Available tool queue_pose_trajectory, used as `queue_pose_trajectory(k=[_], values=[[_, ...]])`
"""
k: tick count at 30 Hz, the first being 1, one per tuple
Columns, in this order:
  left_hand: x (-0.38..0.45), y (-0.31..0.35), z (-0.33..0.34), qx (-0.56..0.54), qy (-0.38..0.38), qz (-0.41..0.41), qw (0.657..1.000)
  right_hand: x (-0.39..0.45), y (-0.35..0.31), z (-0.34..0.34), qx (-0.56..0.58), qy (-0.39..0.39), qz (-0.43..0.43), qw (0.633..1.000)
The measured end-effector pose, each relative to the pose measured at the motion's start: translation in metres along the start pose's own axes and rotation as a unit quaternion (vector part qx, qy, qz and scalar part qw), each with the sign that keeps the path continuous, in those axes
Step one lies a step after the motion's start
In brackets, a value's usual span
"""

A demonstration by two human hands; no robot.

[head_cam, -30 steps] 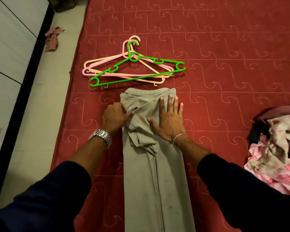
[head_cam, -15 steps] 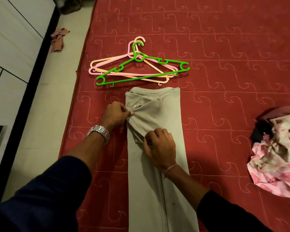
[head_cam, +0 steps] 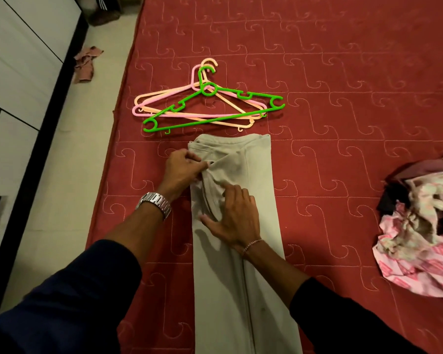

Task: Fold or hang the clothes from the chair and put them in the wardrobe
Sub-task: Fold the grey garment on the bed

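Grey-beige trousers [head_cam: 256, 251] lie folded lengthwise on the red quilted bed [head_cam: 343, 72], waistband away from me. My left hand [head_cam: 183, 169], with a metal watch on its wrist, pinches a fold of cloth at the trousers' left edge just below the waistband. My right hand [head_cam: 234, 215] rests on the trousers below that, fingers curled into the bunched fabric near the crotch seam. Three plastic hangers, green [head_cam: 212, 108], pink [head_cam: 164, 112] and peach [head_cam: 230, 103], lie stacked just beyond the waistband.
A heap of pink patterned and dark clothes [head_cam: 420, 226] sits at the bed's right edge. White wardrobe doors with black trim [head_cam: 18, 80] stand on the left across a strip of pale floor [head_cam: 62, 175]. A pinkish rag [head_cam: 86, 63] lies on that floor.
My right hand lifted off flat from the upper trousers, moved down toward me and curled into the bunched fabric. My left hand kept its pinch on the left edge. The view shifted slightly.
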State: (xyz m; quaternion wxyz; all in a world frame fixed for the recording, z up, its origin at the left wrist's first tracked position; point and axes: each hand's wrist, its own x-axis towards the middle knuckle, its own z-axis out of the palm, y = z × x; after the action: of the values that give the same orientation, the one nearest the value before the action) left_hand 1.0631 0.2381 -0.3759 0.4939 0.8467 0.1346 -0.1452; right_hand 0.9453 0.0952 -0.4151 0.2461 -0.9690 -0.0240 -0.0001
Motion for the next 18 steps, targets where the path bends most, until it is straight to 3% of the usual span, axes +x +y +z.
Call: queue_pose_trajectory(k=[4, 7, 10, 13, 15, 18], values=[[-0.005, 0.034, 0.018, -0.077, -0.061, 0.022, 0.995, 0.014, -0.005, -0.005, 0.184, 0.037, 0.096, 0.978], [-0.008, 0.047, 0.032, -0.123, -0.075, 0.050, 0.988, 0.027, 0.013, -0.018, 0.310, 0.097, 0.212, 0.922], [-0.009, 0.039, 0.042, -0.130, -0.041, 0.086, 0.987, 0.038, 0.048, -0.030, 0.388, 0.099, 0.306, 0.864], [-0.010, 0.017, 0.052, 0.012, -0.009, 0.163, 0.987, 0.042, 0.068, -0.034, 0.423, 0.055, 0.344, 0.836], [-0.017, 0.003, 0.063, 0.129, -0.004, 0.238, 0.963, 0.045, 0.069, -0.036, 0.441, 0.025, 0.350, 0.826], [-0.028, -0.009, 0.078, 0.271, 0.003, 0.321, 0.908, 0.050, 0.070, -0.037, 0.394, -0.005, 0.321, 0.861]])
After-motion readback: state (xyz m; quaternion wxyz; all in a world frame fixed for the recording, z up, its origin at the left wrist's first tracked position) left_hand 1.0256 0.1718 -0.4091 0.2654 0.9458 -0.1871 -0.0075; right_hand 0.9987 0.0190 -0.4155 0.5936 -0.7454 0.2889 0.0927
